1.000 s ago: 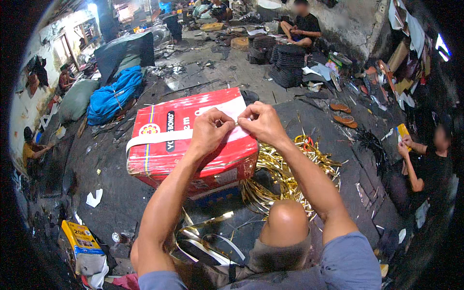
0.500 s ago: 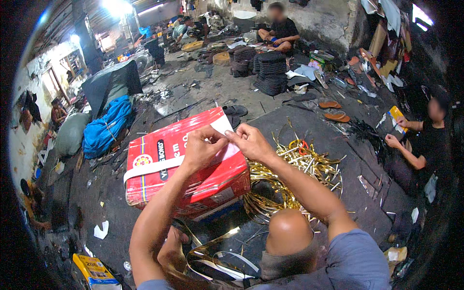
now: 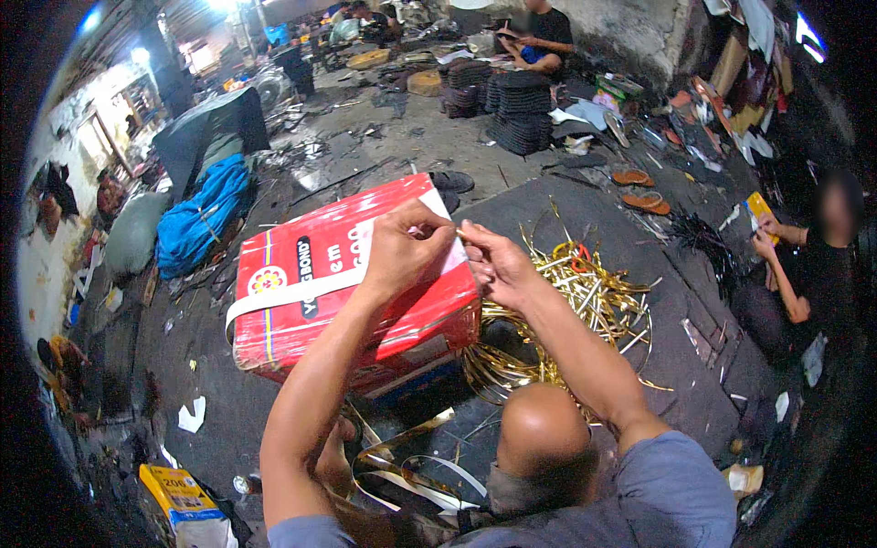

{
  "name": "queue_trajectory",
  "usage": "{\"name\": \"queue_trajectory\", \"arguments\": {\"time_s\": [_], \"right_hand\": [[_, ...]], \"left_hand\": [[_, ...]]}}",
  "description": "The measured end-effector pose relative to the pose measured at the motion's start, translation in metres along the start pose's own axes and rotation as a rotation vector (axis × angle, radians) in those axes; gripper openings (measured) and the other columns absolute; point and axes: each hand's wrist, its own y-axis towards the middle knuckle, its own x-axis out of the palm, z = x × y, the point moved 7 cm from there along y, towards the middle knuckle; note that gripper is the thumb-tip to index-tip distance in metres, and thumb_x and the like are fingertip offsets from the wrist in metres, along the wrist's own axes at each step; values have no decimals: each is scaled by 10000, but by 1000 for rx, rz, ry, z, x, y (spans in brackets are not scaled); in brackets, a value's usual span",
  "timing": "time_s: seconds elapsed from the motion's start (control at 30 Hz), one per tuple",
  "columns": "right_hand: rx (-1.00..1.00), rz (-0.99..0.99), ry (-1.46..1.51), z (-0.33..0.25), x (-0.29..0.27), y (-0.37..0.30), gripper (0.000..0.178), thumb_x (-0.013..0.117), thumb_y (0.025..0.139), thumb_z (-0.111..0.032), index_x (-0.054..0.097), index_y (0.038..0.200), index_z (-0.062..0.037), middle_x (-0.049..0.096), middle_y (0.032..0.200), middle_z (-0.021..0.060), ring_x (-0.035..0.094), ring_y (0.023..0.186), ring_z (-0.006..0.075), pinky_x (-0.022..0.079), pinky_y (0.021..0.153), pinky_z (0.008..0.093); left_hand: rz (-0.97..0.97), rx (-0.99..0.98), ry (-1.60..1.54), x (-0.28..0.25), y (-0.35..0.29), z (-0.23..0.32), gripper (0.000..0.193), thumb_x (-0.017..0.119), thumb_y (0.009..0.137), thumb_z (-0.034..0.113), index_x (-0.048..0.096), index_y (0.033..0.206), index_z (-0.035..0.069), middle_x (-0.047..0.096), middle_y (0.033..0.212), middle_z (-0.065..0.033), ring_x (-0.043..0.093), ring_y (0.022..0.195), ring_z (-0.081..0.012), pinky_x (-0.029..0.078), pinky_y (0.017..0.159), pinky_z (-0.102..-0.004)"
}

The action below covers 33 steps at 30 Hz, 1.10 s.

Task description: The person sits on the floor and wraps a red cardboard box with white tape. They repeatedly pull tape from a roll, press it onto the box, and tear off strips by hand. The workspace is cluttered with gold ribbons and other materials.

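Shifted rightward — left hand (image 3: pixel 402 248) and right hand (image 3: pixel 501 263) now meet near the right edge of the red box (image 3: pixel 333 228).
Each presses thumb and finger together, tips side by side; anything pinched, too small to tell — white band (image 3: pixel 292 297) lies across the box top, running to the left hand.

Workshop, rough and cluttered, apparently for footwear. Stacks of dark, sole-like pieces (image 3: pixel 519 114) stood on a grimy floor (image 3: pixel 224 384) strewn with scraps (image 3: pixel 192 416); sandals (image 3: pixel 646 203) and a heap of gold strips (image 3: pixel 598 315) lay about. People (image 3: pixel 822 260) sat low at handwork, one near a stained wall (image 3: pixel 630 35).
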Motion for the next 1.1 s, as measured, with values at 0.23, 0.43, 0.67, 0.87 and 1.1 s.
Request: {"name": "queue_trajectory", "arguments": {"time_s": [0.23,0.43,0.67,0.87,1.1], "right_hand": [[-334,349,-1341,-83,32,38,584,609,993,-585,687,897,-14,727,842,155,702,740,274,545,621,410],[-671,314,-1306,-62,20,49,423,604,987,-314,694,854,77,686,836,318,704,759,397,503,705,515],[-523,416,-1062,25,-76,72,313,595,924,-231,704,874,58,685,848,308,695,811,455,492,714,523],[-478,408,-1196,119,-190,92,389,502,975,-264,706,868,49,670,789,281,672,750,421,467,693,547],[-175,486,-1453,170,-217,73,378,576,923,-309,753,918,25,716,962,316,713,906,474,538,818,553]], "left_hand": [[16,10,-25,1,-1,3,73,751,846,43,742,803,-14,679,810,-71,647,742,-132,514,648,-300],[-6,-32,-55,-7,-4,-13,99,785,827,81,789,877,-4,736,824,-88,693,750,-154,547,701,-305],[-25,-84,-19,-6,-2,-16,81,791,838,89,810,887,28,751,831,-56,690,755,-124,547,707,-289],[-52,-107,-49,0,3,-16,70,792,845,90,812,885,35,751,847,-47,693,775,-118,551,712,-285],[-18,-170,-42,-14,-9,-30,52,788,855,74,806,890,40,755,871,-37,697,793,-107,561,727,-269]]}}
